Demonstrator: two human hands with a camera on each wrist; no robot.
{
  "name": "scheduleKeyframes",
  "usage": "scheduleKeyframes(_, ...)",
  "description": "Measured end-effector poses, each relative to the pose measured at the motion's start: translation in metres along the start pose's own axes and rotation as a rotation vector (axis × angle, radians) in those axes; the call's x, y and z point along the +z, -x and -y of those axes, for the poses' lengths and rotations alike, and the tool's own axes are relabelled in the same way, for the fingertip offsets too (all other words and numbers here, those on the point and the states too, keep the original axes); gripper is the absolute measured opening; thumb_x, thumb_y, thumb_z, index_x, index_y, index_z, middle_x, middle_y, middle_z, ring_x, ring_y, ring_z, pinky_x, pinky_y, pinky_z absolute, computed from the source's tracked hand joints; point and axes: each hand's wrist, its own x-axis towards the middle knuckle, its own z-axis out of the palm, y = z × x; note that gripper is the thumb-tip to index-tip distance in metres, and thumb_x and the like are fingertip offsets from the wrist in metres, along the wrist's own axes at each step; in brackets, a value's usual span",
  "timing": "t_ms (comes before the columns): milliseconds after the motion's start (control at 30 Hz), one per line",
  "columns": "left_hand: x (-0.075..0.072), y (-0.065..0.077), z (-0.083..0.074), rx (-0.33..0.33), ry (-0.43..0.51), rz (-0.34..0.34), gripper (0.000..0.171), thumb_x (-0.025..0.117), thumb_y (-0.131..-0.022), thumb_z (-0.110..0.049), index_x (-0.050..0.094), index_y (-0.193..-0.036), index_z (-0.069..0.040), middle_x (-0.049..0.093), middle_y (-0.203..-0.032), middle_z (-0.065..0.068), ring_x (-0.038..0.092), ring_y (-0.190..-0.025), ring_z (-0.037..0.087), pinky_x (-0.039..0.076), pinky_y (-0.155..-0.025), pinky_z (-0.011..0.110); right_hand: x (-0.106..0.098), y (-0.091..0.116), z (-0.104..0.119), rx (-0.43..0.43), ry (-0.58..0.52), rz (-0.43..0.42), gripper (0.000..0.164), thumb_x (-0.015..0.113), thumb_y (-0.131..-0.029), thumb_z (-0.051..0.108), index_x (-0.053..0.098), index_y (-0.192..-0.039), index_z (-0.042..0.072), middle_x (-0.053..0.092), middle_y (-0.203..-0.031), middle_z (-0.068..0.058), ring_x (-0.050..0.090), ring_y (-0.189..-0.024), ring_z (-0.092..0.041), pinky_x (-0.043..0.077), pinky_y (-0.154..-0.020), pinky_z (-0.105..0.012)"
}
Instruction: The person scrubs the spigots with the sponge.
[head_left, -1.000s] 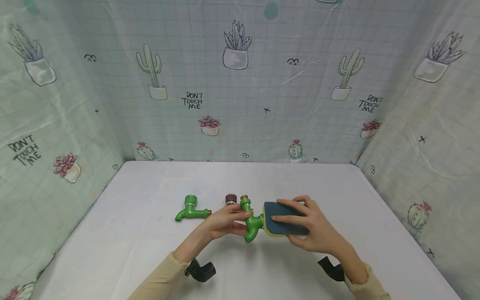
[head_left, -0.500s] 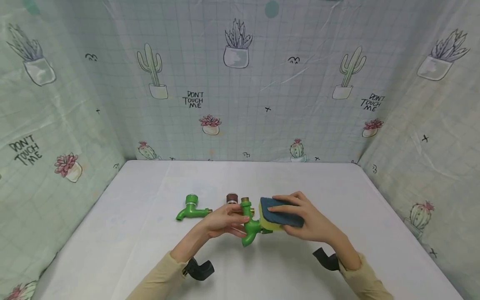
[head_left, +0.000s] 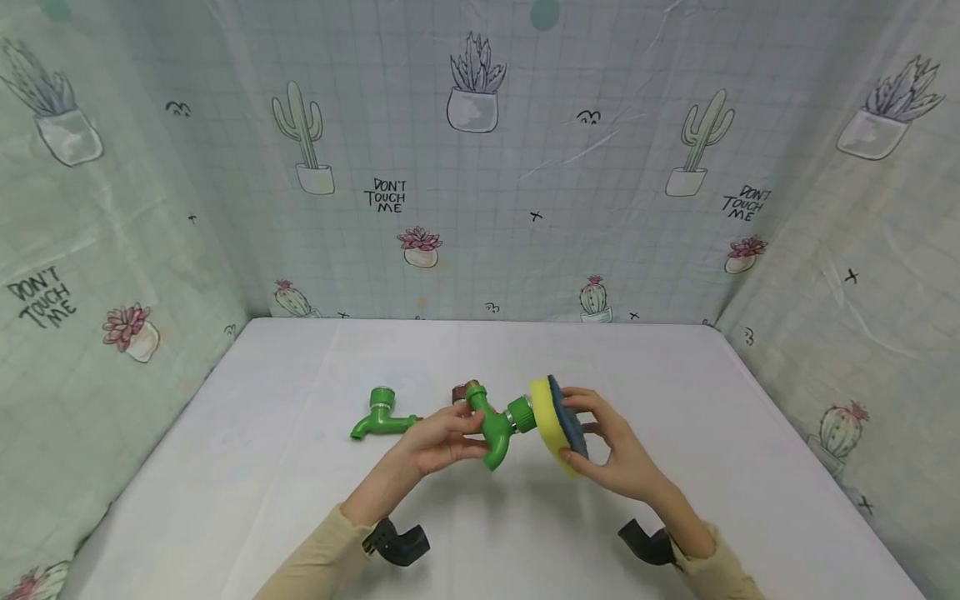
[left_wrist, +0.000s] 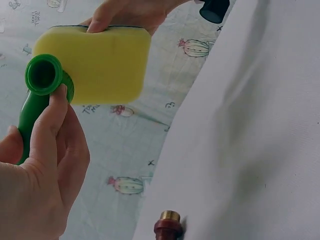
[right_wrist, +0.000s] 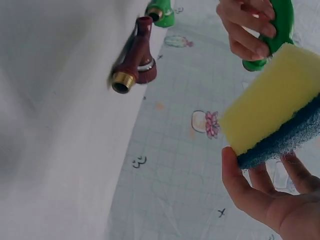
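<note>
My left hand grips a green faucet by its body, above the table, its knob turned to the right. In the left wrist view the round open spout end faces the camera, with the fingers around the body. My right hand holds a yellow sponge with a dark blue scouring side, thumb and fingertips on its edges and blue back. The sponge's yellow face stands right at the faucet's knob. In the right wrist view the sponge overlaps part of the green faucet.
A second green faucet lies on the white table to the left. Behind my left hand lies a dark red faucet with a brass threaded end, mostly hidden in the head view. Cactus-printed cloth hangs around the table.
The sponge has turned from blue side up to nearly upright, its yellow face now toward the faucet's knob. The green faucet has tilted, its knob end rising and showing more.
</note>
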Motion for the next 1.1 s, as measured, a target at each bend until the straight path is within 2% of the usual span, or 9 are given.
scheduleKeyframes(133,0.004,0.001,-0.002,0.009,0.024,-0.034,0.035,0.041,-0.093,-0.009,0.031,-0.126,-0.004,0.052,-0.102,0.001,0.056,-0.1,0.025,0.052,-0.079,0.031,0.005,0.004,-0.002,0.062,-0.065,-0.009,0.062,0.069,-0.071,-0.001,0.036,-0.124,0.006,0.043,-0.125,-0.012,0.048,-0.101,-0.004,0.051,-0.069,-0.027)
scheduleKeyframes(300,0.005,0.002,-0.004,0.007,-0.085,-0.057,0.042,0.045,-0.092,-0.012,0.028,-0.129,0.0,0.052,-0.101,0.001,0.056,-0.104,0.028,0.051,-0.082,0.033,0.011,0.007,-0.004,0.146,-0.249,0.03,0.055,0.059,-0.081,-0.002,0.026,-0.124,0.005,0.042,-0.121,-0.019,0.053,-0.101,-0.018,0.053,-0.072,-0.03)
scheduleKeyframes(433,0.004,0.003,-0.004,0.004,-0.172,-0.046,0.043,0.048,-0.091,-0.013,0.03,-0.128,0.0,0.053,-0.103,0.001,0.056,-0.104,0.029,0.05,-0.082,0.034,0.011,0.007,-0.004,0.218,-0.415,0.07,0.05,0.05,-0.087,0.003,0.022,-0.127,0.012,0.039,-0.121,-0.024,0.054,-0.105,-0.024,0.051,-0.075,-0.031)
scheduleKeyframes(567,0.006,0.004,-0.005,-0.007,-0.23,-0.008,0.041,0.045,-0.092,-0.009,0.03,-0.126,0.005,0.054,-0.101,0.002,0.058,-0.103,0.029,0.049,-0.083,0.038,0.007,0.004,-0.008,0.254,-0.584,0.14,0.045,0.043,-0.09,0.008,0.025,-0.128,0.025,0.044,-0.113,-0.013,0.058,-0.096,-0.011,0.051,-0.075,-0.031)
scheduleKeyframes(700,0.008,0.005,-0.007,-0.04,-0.278,0.04,0.046,0.044,-0.092,-0.008,0.026,-0.129,0.012,0.055,-0.098,0.003,0.058,-0.102,0.03,0.048,-0.084,0.041,0.002,-0.001,-0.015,0.278,-0.703,0.242,0.04,0.04,-0.092,0.011,0.03,-0.124,0.032,0.048,-0.108,0.0,0.057,-0.09,-0.01,0.05,-0.073,-0.031)
scheduleKeyframes(767,0.009,0.006,-0.008,-0.055,-0.288,0.042,0.047,0.045,-0.092,-0.009,0.026,-0.13,0.012,0.055,-0.097,0.003,0.059,-0.102,0.03,0.049,-0.083,0.04,-0.001,-0.003,-0.017,0.279,-0.683,0.27,0.038,0.041,-0.092,0.013,0.033,-0.124,0.033,0.049,-0.107,0.003,0.056,-0.09,-0.009,0.05,-0.072,-0.031)
scheduleKeyframes(867,0.01,0.007,-0.009,-0.057,-0.294,0.017,0.048,0.045,-0.092,-0.01,0.026,-0.13,0.011,0.054,-0.098,0.004,0.059,-0.1,0.029,0.05,-0.082,0.039,-0.006,-0.007,-0.018,0.236,-0.551,0.284,0.04,0.045,-0.09,0.01,0.036,-0.126,0.026,0.05,-0.111,0.003,0.054,-0.095,-0.009,0.05,-0.073,-0.03)
scheduleKeyframes(1000,0.009,0.008,-0.009,-0.036,-0.304,-0.019,0.048,0.047,-0.091,-0.01,0.028,-0.13,0.009,0.052,-0.099,0.006,0.06,-0.099,0.029,0.05,-0.08,0.04,-0.014,-0.01,-0.015,0.119,-0.242,0.264,0.046,0.057,-0.084,0.008,0.042,-0.127,0.015,0.051,-0.12,-0.001,0.051,-0.102,-0.008,0.049,-0.077,-0.029)
scheduleKeyframes(1100,0.006,0.009,-0.009,-0.019,-0.313,-0.043,0.046,0.048,-0.09,-0.01,0.03,-0.129,0.008,0.053,-0.098,0.006,0.06,-0.099,0.029,0.051,-0.079,0.039,-0.02,-0.009,-0.009,0.056,-0.014,0.228,0.049,0.065,-0.08,0.014,0.047,-0.126,0.018,0.049,-0.125,-0.003,0.05,-0.105,-0.012,0.048,-0.079,-0.031)
